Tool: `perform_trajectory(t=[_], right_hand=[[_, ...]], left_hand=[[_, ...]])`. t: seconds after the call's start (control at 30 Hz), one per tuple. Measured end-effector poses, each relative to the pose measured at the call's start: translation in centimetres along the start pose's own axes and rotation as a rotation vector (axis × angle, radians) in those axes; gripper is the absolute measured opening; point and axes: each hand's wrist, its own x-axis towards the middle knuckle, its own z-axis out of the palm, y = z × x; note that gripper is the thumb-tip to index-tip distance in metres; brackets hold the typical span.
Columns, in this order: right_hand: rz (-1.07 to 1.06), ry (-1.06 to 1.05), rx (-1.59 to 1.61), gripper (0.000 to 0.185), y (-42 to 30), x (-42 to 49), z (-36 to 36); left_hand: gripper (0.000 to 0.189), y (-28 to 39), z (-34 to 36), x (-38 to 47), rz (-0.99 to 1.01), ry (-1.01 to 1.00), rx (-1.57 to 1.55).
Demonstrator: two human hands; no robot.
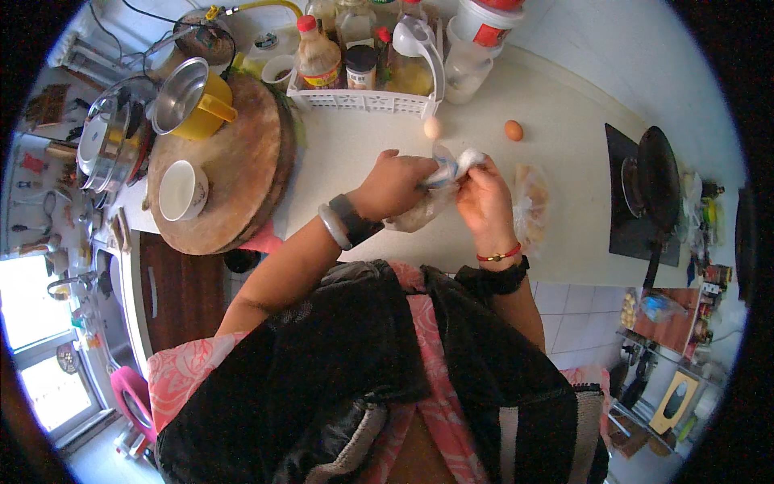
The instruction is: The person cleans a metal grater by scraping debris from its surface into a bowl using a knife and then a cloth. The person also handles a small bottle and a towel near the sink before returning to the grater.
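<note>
A clear plastic bag (423, 213) is between my hands over the counter, its contents blurred and partly covered by my fingers. My left hand (393, 186) grips its bunched upper part from the left. With fingertips pinched together, my right hand (487, 202) holds the whitish gathered end (469, 159) of the plastic. Just beyond my hands lies a pale egg (432, 127), and a brown egg (513, 130) rests farther right. Beside my right hand is another clear bag (532, 209) with pale yellowish food inside.
A thick round wooden chopping board (242, 175) at left bears a white bowl (183, 190) and a yellow-handled metal pot (196, 106). Behind stands a white basket (369, 104) of bottles and jars. At right a black frying pan (658, 178) sits on a dark cooktop (623, 233).
</note>
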Motion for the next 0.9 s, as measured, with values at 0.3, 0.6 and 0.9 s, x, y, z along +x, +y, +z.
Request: perform_trajectory(t=[0.3, 0.6, 0.9], right_hand=[[-0.114, 0.140, 0.012, 0.016, -2.9, -3.9, 0.0], [-0.173, 0.066, -0.003, 0.025, -6.6, -10.0, 2.2], [-0.397, -0.257, 0.347, 0.025, -14.9, -15.4, -2.0]], left_hand=[[0.028, 3.3, -1.2, 1.9, 0.085, -0.148, 0.067], [0.031, 7.0, -4.0, 1.6, 0.337, -0.256, -0.130], [0.041, 4.9, -6.1, -0.5, 0.244, -0.328, -0.349]])
